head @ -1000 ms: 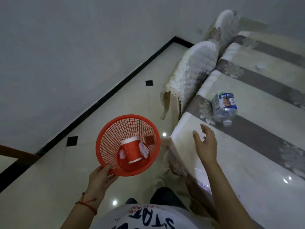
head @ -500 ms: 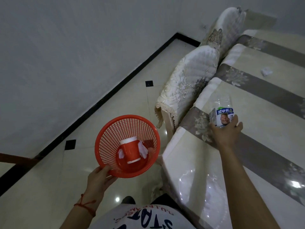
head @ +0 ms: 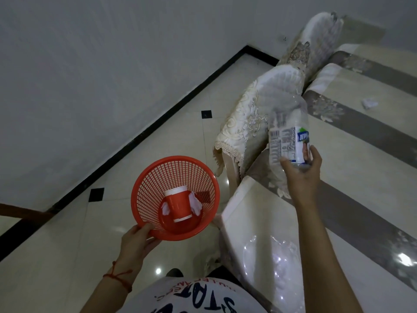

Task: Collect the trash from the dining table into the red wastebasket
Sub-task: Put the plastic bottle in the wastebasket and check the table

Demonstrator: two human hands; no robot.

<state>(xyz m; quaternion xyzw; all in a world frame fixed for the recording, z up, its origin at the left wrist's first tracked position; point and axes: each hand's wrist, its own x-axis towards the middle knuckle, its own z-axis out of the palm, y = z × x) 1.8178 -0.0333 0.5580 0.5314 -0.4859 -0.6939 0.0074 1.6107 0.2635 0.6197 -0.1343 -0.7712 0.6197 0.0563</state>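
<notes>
Bottle [head: 290, 136] now lifted off the bench [head: 361, 199], held upside-down in right hand [head: 302, 175], fingers closed round its neck end; a second ago it lay flat there. Next: drop into red wastebasket [head: 144, 184], gripped at rim by left hand [head: 135, 242]. Open air between, bench edge below. Paper scrap [head: 369, 103] left.

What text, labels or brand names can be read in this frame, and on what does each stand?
Plastic bottle label, held in the right hand: blue band with characters and a block of fine print, both too blurred to read.
Shirt: large dark letters, upside down and cut off; roughly "STAT", not certain.
Red cup in the red wastebasket: no text visible.
</notes>
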